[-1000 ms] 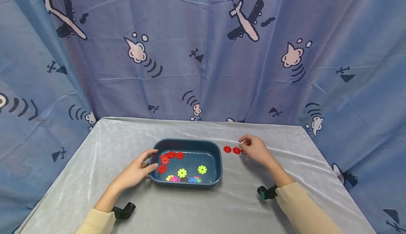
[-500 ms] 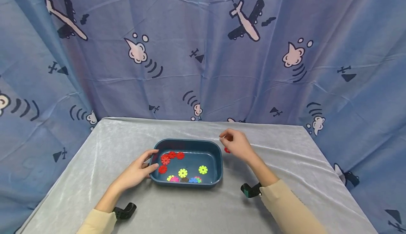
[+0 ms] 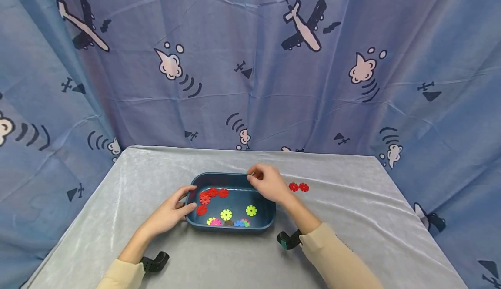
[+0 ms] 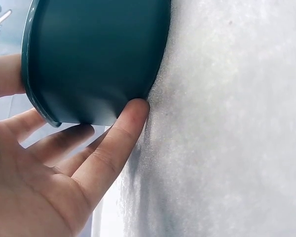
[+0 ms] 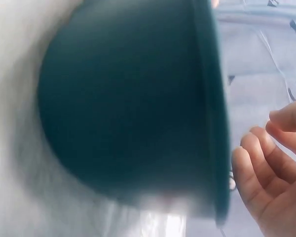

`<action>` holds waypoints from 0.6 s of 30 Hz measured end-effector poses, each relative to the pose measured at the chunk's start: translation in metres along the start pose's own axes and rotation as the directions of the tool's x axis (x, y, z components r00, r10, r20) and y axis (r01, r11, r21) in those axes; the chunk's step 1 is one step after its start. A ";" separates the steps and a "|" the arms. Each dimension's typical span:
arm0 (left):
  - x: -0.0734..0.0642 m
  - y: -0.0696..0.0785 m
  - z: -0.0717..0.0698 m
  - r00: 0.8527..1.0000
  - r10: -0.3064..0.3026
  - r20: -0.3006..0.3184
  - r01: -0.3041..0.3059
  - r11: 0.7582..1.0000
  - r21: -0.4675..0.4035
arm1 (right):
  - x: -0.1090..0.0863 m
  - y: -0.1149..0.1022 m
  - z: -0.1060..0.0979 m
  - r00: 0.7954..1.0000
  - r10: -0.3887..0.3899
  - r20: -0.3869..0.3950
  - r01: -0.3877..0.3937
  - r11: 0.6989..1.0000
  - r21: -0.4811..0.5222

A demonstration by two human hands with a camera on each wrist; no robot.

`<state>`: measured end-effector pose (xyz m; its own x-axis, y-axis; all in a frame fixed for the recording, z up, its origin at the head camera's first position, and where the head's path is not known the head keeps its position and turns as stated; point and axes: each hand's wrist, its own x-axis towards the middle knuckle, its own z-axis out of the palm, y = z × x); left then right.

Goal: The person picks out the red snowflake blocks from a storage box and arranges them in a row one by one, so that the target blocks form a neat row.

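Over the tub's [image 3: 234, 227] far right corner, your right hand [image 3: 267, 183] hung with fingers curled; what it pinched I couldn't tell, so release low inside. Beside the tub [image 4: 96, 54], your left hand [image 4: 54, 168] pressed nearly straight fingers against its wall. Past the rim [image 5: 214, 123], your right fingers [image 5: 259, 175] curled, contents unseen.
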<state>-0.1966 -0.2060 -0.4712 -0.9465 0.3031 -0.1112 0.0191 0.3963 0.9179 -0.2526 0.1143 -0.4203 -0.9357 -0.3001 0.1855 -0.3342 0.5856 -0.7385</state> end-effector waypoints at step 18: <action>0.001 0.000 0.001 1.000 -0.007 -0.016 0.007 1.000 0.017 | 0.006 -0.015 0.048 0.982 0.008 0.190 0.002 0.999 -0.053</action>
<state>-0.1975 -0.2052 -0.4713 -0.9516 0.2865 -0.1112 0.0181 0.4135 0.9103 -0.2479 0.0673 -0.4387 -0.8998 -0.4330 0.0531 -0.3418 0.6242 -0.7025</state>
